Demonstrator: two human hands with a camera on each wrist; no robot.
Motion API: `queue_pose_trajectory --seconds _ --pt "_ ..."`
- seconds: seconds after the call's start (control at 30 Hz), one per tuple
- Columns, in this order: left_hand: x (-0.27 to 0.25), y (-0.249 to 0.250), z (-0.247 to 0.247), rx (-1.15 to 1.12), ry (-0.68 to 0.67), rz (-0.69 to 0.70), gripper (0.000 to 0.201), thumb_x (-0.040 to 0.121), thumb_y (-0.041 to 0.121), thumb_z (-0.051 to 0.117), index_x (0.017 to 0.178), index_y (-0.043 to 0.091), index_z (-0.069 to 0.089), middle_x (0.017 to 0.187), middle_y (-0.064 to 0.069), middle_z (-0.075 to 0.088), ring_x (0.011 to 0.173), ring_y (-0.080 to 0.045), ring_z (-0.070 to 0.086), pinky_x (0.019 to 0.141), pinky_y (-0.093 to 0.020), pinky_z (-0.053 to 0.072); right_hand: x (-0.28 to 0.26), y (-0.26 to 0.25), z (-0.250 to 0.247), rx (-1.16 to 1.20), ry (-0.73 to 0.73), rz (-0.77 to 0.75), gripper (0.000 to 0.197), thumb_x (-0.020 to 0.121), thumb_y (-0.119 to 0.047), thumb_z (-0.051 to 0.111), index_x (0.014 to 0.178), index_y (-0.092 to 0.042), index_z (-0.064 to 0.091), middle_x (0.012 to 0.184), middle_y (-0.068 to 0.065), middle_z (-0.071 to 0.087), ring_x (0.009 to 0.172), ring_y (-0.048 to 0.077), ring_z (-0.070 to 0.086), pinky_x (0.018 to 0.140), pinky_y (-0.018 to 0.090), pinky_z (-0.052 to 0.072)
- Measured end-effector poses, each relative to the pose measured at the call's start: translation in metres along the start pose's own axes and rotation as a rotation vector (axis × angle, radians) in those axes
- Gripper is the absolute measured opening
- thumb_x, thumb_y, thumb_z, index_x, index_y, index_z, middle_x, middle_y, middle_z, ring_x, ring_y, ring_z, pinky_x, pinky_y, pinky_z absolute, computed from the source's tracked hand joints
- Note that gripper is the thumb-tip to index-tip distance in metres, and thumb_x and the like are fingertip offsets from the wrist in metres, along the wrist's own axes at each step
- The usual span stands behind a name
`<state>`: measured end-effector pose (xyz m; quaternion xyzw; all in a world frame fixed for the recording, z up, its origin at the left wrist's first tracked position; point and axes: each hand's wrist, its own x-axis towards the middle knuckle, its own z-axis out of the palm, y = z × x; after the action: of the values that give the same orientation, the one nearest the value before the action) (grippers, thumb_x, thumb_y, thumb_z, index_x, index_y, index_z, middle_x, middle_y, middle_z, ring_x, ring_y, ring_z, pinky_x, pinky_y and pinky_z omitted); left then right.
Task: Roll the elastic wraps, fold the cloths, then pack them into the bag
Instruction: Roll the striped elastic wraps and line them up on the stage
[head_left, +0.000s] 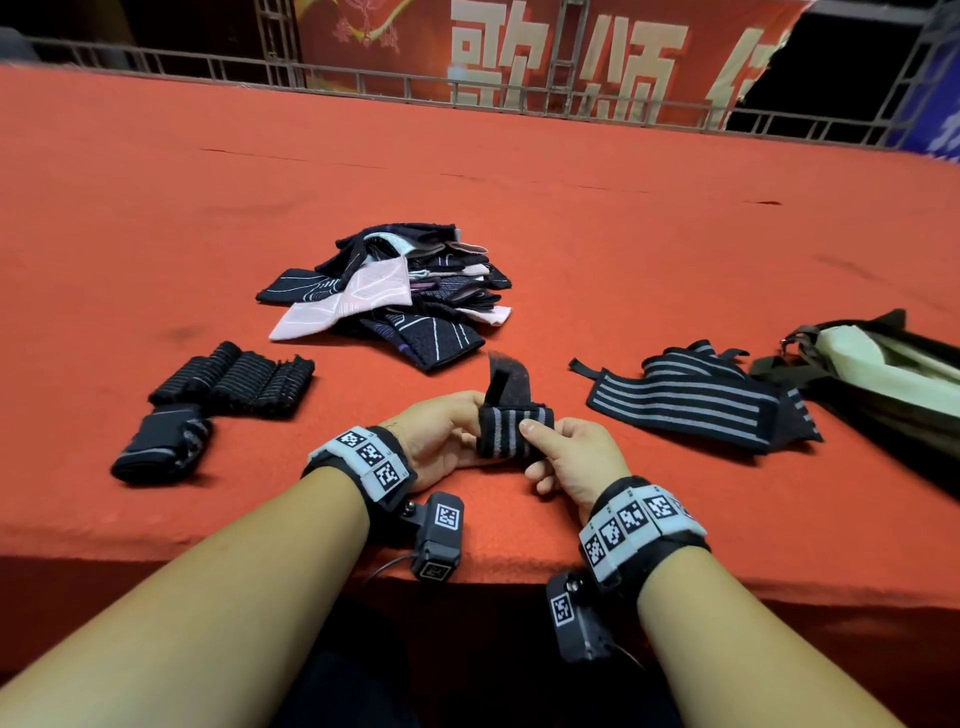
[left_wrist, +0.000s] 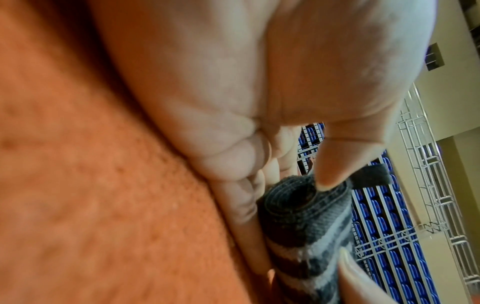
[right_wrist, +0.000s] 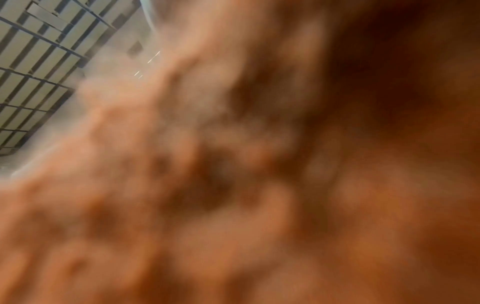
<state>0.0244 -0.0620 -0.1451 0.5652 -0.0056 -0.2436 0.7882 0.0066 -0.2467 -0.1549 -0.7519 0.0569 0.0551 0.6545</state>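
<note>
hands: left hand (head_left: 436, 434) and right hand (head_left: 566, 460) both grip rolled wrap (head_left: 511, 434)
tip: keep coil tight, press loose tail (head_left: 506, 376) flat

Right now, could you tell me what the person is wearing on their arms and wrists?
Both forearms are bare, with no sleeves. The left hand and right hand wear no gloves. Each wrist carries a black band topped with pale grey tiles printed with black-and-white square markers. A small black camera block, also marker-tagged, hangs from each band, and a thin dark cable loops from it.
</note>
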Motion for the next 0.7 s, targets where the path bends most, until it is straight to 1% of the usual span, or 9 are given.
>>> queue_pose_trajectory --seconds 0.03,0.07,0.13,0.2,0.33,0.43,0.57,0.6,0.7 --pt "-0.002 0.002 0.001 -0.028 -0.008 -0.015 0.03 0.078 -0.004 0.044 0.1 0.007 0.062 0.085 -0.01 0.065 0.068 -0.014 0.065 0.093 -0.037 0.053 0.001 0.001 0.001 -0.021 0.012 -0.007 0.029 0.094 -0.033 0.068 0.079 -0.014 0.052 0.054 0.01 0.065 0.039 0.017 0.049 0.04 0.024 0.04" --pt "-0.005 0.003 0.003 -0.042 -0.007 -0.017 0.029 0.076 -0.001 0.046 0.099 0.007 0.061 0.086 -0.012 0.064 0.07 -0.016 0.064 0.095 -0.039 0.052 0.001 0.001 0.002 -0.043 0.025 -0.012 0.029 0.094 -0.034 0.067 0.08 -0.014 0.052 0.054 0.009 0.064 0.038 0.017 0.049 0.04 0.024 0.04" --pt "-0.006 0.003 0.003 -0.025 0.004 -0.002 0.039 0.071 0.004 0.057 0.11 0.006 0.062 0.105 -0.023 0.062 0.096 -0.032 0.064 0.104 -0.045 0.05 0.001 0.001 0.003 -0.079 0.046 -0.017 0.029 0.095 -0.036 0.065 0.081 -0.014 0.052 0.052 0.008 0.063 0.038 0.016 0.048 0.041 0.024 0.039" --pt "-0.006 0.002 0.003 -0.01 0.009 0.002 0.046 0.07 0.005 0.063 0.116 0.006 0.061 0.117 -0.027 0.06 0.112 -0.038 0.06 0.11 -0.049 0.046 0.001 0.0 0.002 -0.08 0.055 -0.017 0.029 0.096 -0.035 0.064 0.079 -0.014 0.051 0.051 0.007 0.061 0.037 0.017 0.047 0.04 0.023 0.038" --pt "-0.006 0.001 0.002 -0.036 -0.019 0.007 0.027 0.084 0.002 0.057 0.109 0.007 0.066 0.116 -0.025 0.067 0.103 -0.031 0.069 0.102 -0.04 0.053 -0.002 -0.002 0.002 -0.07 0.073 -0.024 0.03 0.095 -0.034 0.065 0.078 -0.014 0.05 0.049 0.007 0.059 0.035 0.017 0.045 0.037 0.021 0.037" --pt "-0.008 0.002 0.006 0.024 -0.022 0.024 0.026 0.088 0.003 0.064 0.114 0.008 0.066 0.114 -0.02 0.07 0.101 -0.027 0.07 0.1 -0.038 0.055 -0.002 -0.002 0.003 -0.077 0.081 -0.026 0.029 0.095 -0.035 0.065 0.082 -0.011 0.052 0.048 0.007 0.059 0.034 0.016 0.045 0.037 0.021 0.036" --pt "-0.009 0.003 0.011 0.032 -0.015 0.037 0.028 0.092 0.005 0.066 0.12 0.006 0.061 0.108 -0.015 0.073 0.097 -0.024 0.072 0.085 -0.035 0.059 -0.002 -0.002 0.002 -0.069 0.074 -0.026 0.031 0.094 -0.037 0.066 0.086 -0.012 0.05 0.051 0.008 0.06 0.035 0.017 0.046 0.039 0.024 0.038" --pt "-0.009 0.003 0.011 0.022 -0.009 0.038 0.028 0.093 0.004 0.064 0.121 0.005 0.06 0.107 -0.015 0.073 0.097 -0.025 0.072 0.085 -0.036 0.06 -0.002 -0.002 0.002 -0.066 0.078 -0.028 0.032 0.093 -0.038 0.067 0.086 -0.013 0.048 0.051 0.009 0.061 0.036 0.018 0.046 0.039 0.025 0.038" --pt "-0.009 0.004 0.011 0.016 0.0 0.034 0.03 0.095 0.003 0.06 0.125 0.003 0.059 0.111 -0.019 0.071 0.103 -0.029 0.07 0.094 -0.044 0.058 -0.001 -0.001 0.002 -0.035 0.087 -0.016 0.038 0.088 -0.041 0.072 0.088 -0.016 0.043 0.052 0.01 0.061 0.037 0.021 0.047 0.039 0.026 0.036"
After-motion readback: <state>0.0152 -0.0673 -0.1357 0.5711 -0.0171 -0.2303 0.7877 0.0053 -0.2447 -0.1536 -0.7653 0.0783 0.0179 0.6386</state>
